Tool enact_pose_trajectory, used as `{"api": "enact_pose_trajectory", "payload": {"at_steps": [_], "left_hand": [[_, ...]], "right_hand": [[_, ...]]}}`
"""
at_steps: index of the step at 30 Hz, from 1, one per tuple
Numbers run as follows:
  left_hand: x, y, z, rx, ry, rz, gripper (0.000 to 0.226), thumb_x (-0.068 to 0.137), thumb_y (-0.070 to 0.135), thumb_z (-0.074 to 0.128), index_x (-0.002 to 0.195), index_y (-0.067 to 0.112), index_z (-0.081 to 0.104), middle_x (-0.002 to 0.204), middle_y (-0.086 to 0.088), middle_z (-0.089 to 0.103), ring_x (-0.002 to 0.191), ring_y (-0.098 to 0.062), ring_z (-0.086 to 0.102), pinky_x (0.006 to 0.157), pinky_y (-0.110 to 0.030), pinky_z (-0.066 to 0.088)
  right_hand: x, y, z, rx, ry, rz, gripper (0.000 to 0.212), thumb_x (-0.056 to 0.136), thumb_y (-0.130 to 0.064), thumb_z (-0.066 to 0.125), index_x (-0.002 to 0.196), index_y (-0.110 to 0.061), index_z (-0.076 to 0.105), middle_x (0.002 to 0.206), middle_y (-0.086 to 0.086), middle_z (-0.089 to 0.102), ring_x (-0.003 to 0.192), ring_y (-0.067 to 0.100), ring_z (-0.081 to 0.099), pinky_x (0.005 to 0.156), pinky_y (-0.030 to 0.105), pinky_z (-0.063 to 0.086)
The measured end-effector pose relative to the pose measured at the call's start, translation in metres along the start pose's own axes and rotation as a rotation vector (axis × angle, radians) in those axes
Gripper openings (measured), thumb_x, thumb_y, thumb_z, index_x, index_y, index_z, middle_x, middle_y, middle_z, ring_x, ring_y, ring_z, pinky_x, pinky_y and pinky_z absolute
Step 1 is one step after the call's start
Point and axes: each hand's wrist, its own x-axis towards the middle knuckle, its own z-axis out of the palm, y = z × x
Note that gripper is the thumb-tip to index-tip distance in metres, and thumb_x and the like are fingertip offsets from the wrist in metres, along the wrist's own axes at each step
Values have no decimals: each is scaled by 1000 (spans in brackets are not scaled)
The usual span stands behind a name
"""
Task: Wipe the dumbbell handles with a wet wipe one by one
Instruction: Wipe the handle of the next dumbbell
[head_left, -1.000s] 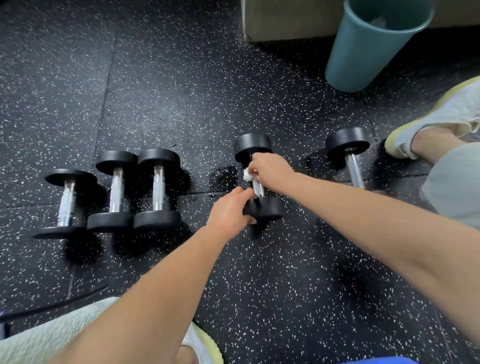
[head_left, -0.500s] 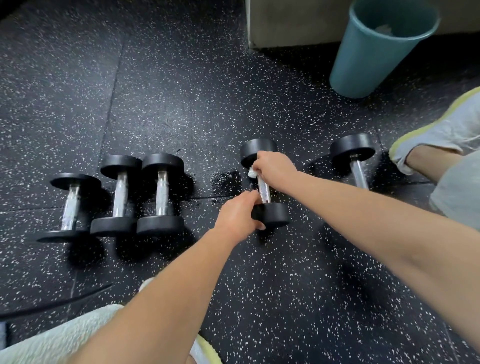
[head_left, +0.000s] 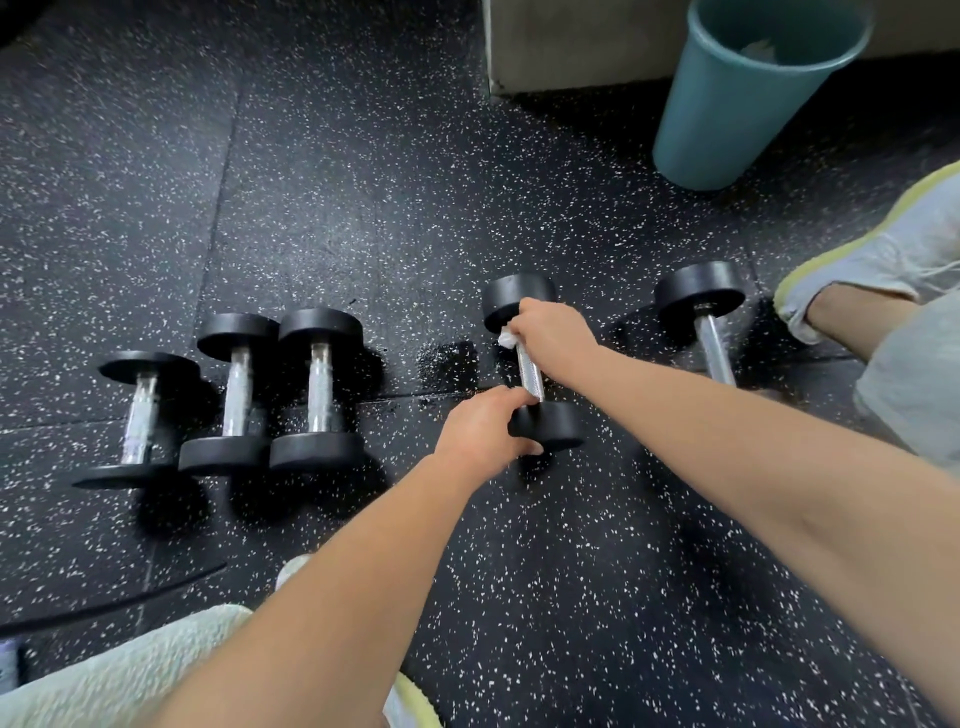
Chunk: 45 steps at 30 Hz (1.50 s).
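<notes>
A black dumbbell with a chrome handle (head_left: 531, 371) lies on the speckled rubber floor in the middle. My right hand (head_left: 553, 332) grips the far end of that handle with a white wet wipe (head_left: 506, 339) wrapped under its fingers. My left hand (head_left: 480, 434) holds the near weight head (head_left: 553, 423), fingers curled round its edge. Three more dumbbells (head_left: 317, 389) lie side by side at the left, and another dumbbell (head_left: 711, 332) lies at the right, its near end hidden by my right forearm.
A teal bin (head_left: 737, 98) stands at the back right beside a concrete block (head_left: 571, 41). My shoe (head_left: 883, 260) and knee are at the right, my other leg at the bottom left. A black cable (head_left: 104, 608) runs along the floor at the left.
My right hand with the wipe has slid along the handle toward the far weight head. The left hand keeps its hold on the near head.
</notes>
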Motion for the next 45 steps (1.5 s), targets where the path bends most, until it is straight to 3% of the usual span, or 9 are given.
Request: {"api": "enact_pose_trajectory", "payload": {"at_steps": [8, 12, 16, 22, 29, 32, 38, 42, 45], "left_hand": [[10, 18, 4, 10, -62, 53, 71, 77, 36, 87, 142, 35, 58, 133, 8, 58, 119, -21, 58, 97, -35, 47], [11, 30, 9, 97, -59, 90, 74, 80, 24, 83, 146, 35, 53, 127, 6, 56, 115, -23, 60, 92, -34, 46], [11, 34, 10, 107, -42, 104, 69, 80, 19, 79, 143, 32, 55, 124, 5, 58, 113, -24, 61, 86, -34, 45], [10, 29, 10, 41, -18, 55, 63, 80, 16, 80, 136, 25, 54, 131, 2, 63, 114, -29, 63, 91, -39, 50], [9, 27, 13, 13, -18, 22, 61, 78, 16, 84, 131, 26, 55, 131, 6, 61, 117, -26, 61, 97, -42, 50], [8, 20, 13, -18, -17, 2, 62, 77, 15, 85, 131, 26, 55, 131, 8, 60, 117, -25, 61, 96, -41, 49], [5, 13, 15, 17, -1, 31, 66, 77, 22, 86, 134, 28, 53, 123, 6, 57, 112, -26, 60, 86, -36, 46], [1, 14, 21, 62, 48, 30, 67, 78, 24, 87, 135, 29, 55, 127, 4, 46, 117, -22, 50, 87, -32, 44], [0, 17, 17, 87, 30, 22, 69, 79, 24, 86, 139, 32, 54, 127, 4, 45, 112, -22, 54, 85, -31, 44]], "right_hand": [[-25, 23, -4, 47, -131, -165, 16, 93, -27, 59, 96, -26, 75, 104, -2, 62, 91, 26, 61, 72, 39, 51], [-7, 23, -4, 23, -58, -46, 20, 93, -21, 58, 99, -26, 77, 100, 2, 60, 85, 31, 62, 71, 40, 52], [-11, 20, 7, 28, -16, 31, 17, 90, -16, 57, 92, -20, 74, 94, 2, 56, 81, 31, 61, 61, 35, 42], [-35, 33, 7, 115, -165, -159, 11, 87, -26, 65, 89, -29, 75, 98, -7, 64, 85, 21, 62, 68, 35, 49], [-4, 31, 1, 86, -36, 63, 13, 88, -15, 60, 89, -23, 70, 92, -2, 61, 79, 28, 63, 68, 39, 52], [-18, 22, 1, 116, -49, 45, 13, 86, -16, 60, 89, -23, 70, 94, -2, 65, 81, 28, 64, 70, 40, 54], [-47, 23, -6, 235, -296, -122, 7, 80, -24, 71, 79, -31, 71, 75, -10, 62, 72, 16, 55, 63, 26, 37], [-23, 30, -7, 298, -118, -4, 13, 82, -21, 66, 83, -31, 73, 93, -10, 70, 88, 19, 66, 73, 31, 51], [-16, 30, -6, 298, -28, 104, 13, 87, -21, 64, 88, -31, 73, 99, -9, 69, 94, 20, 64, 79, 35, 53]]}}
